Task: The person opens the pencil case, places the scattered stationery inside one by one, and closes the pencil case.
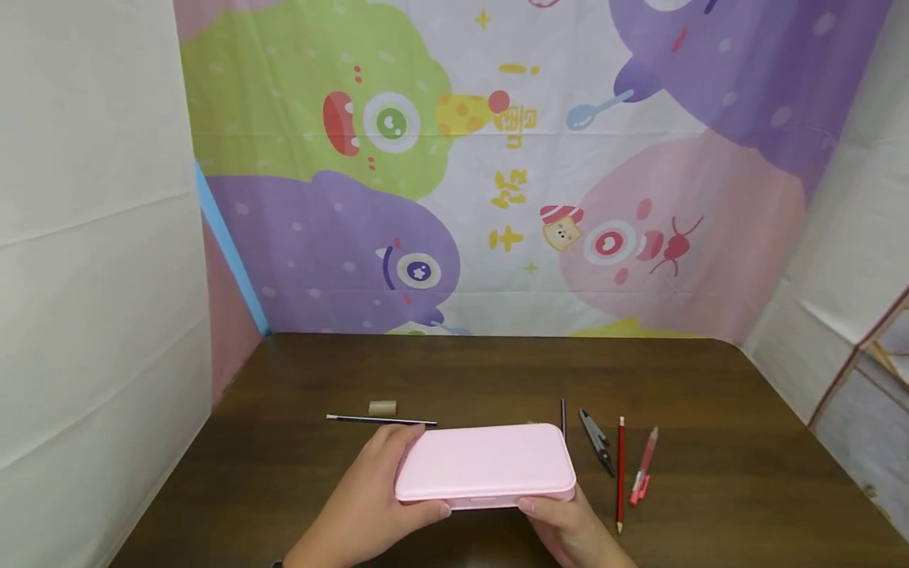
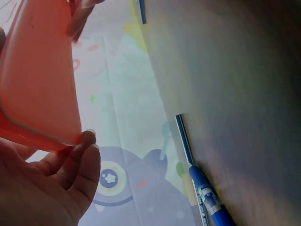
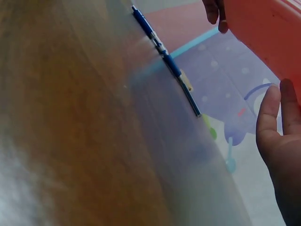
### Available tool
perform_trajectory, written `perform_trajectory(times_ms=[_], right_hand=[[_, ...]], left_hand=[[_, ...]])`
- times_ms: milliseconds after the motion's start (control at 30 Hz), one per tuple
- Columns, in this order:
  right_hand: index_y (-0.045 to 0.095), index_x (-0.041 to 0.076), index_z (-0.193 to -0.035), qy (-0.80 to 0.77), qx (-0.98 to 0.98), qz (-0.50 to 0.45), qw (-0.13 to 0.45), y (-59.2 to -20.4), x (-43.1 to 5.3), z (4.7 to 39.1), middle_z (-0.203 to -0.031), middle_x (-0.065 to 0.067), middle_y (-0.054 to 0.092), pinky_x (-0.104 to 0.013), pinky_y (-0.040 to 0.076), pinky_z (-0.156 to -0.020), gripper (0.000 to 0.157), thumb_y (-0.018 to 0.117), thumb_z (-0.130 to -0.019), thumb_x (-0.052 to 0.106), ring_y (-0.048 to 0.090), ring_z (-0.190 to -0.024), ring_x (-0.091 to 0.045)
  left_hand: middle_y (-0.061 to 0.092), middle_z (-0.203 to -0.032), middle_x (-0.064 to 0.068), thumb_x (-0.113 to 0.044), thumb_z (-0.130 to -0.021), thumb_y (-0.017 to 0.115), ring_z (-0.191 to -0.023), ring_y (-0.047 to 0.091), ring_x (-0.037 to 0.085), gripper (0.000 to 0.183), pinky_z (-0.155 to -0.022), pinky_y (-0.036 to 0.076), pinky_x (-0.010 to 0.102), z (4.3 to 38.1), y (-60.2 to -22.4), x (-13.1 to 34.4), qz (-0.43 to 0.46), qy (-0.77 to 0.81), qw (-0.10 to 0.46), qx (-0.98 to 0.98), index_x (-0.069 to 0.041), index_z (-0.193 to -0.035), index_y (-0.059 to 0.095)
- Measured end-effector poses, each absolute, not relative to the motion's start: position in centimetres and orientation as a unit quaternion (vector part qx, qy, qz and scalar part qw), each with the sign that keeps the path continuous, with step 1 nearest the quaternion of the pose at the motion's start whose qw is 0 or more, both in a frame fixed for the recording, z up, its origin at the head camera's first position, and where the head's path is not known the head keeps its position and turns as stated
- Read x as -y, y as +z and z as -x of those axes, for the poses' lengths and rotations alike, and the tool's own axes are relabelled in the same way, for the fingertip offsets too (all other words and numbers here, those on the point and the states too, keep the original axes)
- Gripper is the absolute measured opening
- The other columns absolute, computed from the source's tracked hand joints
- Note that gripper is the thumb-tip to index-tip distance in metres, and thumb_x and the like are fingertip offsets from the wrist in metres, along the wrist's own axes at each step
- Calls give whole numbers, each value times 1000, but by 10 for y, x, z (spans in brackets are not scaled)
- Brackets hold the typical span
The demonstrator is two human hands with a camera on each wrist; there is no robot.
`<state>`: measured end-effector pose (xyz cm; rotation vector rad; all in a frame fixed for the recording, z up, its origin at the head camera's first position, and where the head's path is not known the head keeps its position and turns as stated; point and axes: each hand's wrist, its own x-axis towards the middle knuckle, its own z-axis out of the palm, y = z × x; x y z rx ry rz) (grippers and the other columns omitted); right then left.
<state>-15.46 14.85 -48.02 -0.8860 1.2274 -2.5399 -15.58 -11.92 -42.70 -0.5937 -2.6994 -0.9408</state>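
A pink pencil case (image 1: 486, 464) with rounded corners is held level above the dark table, its lid closed. My left hand (image 1: 369, 491) grips its left end, thumb along the front edge. At the right end, my right hand (image 1: 571, 525) holds it with the thumb on the front edge. In the left wrist view, the left fingers curl under a corner of the case (image 2: 44, 70), which looks redder there. The right wrist view shows right-hand fingers (image 3: 269, 115) against its underside.
Right of the case lie a dark thin stick (image 1: 563, 418), a grey compass (image 1: 595, 442), a red pencil (image 1: 621, 473) and a pink pen (image 1: 644, 467). Behind the left hand are a pencil (image 1: 376, 420) and beige block (image 1: 382, 408). Wrist views show a blue pen (image 2: 209, 197).
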Motion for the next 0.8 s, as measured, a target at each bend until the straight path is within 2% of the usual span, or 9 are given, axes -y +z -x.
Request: perform_trajectory(times_ms=[67,133,267,400,500,600,800], right_hand=[[47,7,-135,-858,-393,315,99,-483,-148,154,-127,-7,62,-30,40,-103,54,43,-86,-15,58,-114,-19],[52,7,-131,-860,-388,314,105,-485,-149,154,-125,-6,63,-30,39,-104,51,42,-86,-15,58,-114,-18],[50,8,-132,-866,-386,299,104,-489,-149,156,-126,-6,61,-30,37,-105,51,40,-87,-14,57,-115,-18],[48,5,-133,-876,-366,299,96,-491,-148,159,-126,-7,61,-30,40,-103,51,37,-88,-16,58,-113,-18],[48,5,-133,-884,-355,288,97,-490,-149,161,-125,-7,62,-30,42,-101,52,36,-88,-16,59,-111,-18],[50,7,-131,-890,-359,266,93,-489,-151,162,-123,-6,63,-30,43,-100,51,39,-87,-15,60,-110,-18],[51,9,-129,-890,-376,246,82,-489,-153,163,-121,-3,63,-30,45,-99,48,42,-88,-13,60,-109,-16]], left_hand=[[49,-128,-10,-81,-65,64,-112,48,6,97,-91,48,37,154,-427,118,198,-323,111,919,-20,-138,50],[49,-128,-11,-80,-65,66,-112,48,6,94,-92,48,37,153,-426,117,196,-327,113,917,-20,-136,51],[52,-129,-10,-74,-67,71,-118,46,8,82,-98,44,39,154,-425,114,203,-304,144,919,-21,-127,58],[56,-130,-5,-62,-70,76,-126,45,14,64,-103,39,44,155,-422,107,230,-270,198,914,-20,-118,63],[59,-128,-3,-50,-73,77,-125,49,17,54,-103,41,45,154,-417,100,258,-250,231,904,-19,-115,65],[64,-121,-3,-42,-77,76,-118,55,17,42,-98,45,42,154,-410,93,290,-215,249,899,-17,-110,67],[66,-87,-9,-32,-80,75,-85,61,9,18,-81,52,31,155,-393,79,356,-135,265,886,-18,-87,66]])
